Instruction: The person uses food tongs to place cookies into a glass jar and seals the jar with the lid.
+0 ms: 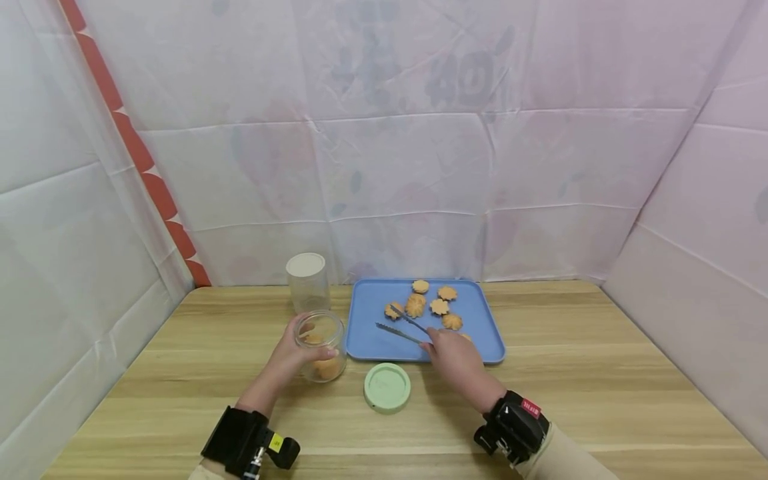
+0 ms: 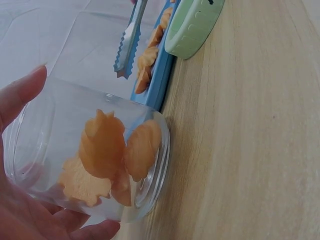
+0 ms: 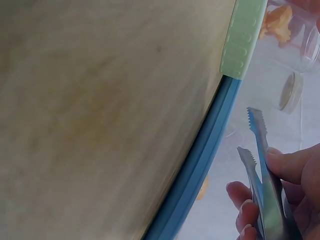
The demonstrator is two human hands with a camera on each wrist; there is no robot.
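My left hand (image 1: 295, 352) was wrapped round the clear jar (image 1: 322, 345), fingers (image 2: 75, 224) curled about its wall, tipping it with the mouth toward the tray; it sat on the desk (image 1: 600, 373) just left of the blue tray (image 1: 372, 343), near its front-left corner. A few flower-shaped biscuits were already inside the jar (image 2: 102, 145). My right hand (image 1: 455, 357) was pinching the metal tongs (image 1: 401, 325), fingers (image 3: 287, 162) closed on the blades near the handle end, the serrated tips apart and holding nothing, hovering by the loose biscuits (image 1: 415, 305) on the tray's far half. The green lid (image 1: 387, 387) lay flat on the desk between my hands, touching the tray's near edge or very nearly so. A second, capped jar (image 1: 307, 280) stood farther back, behind the open one.

What worried me from there: those toothed tips could crush or chip a biscuit if I squeezed hard, or let it slide out on the way across if I squeezed lightly. The jar was tilted, so a loose hold might have rolled it and spilled what was in it. A wide swing of the right wrist might also have knocked the lid.
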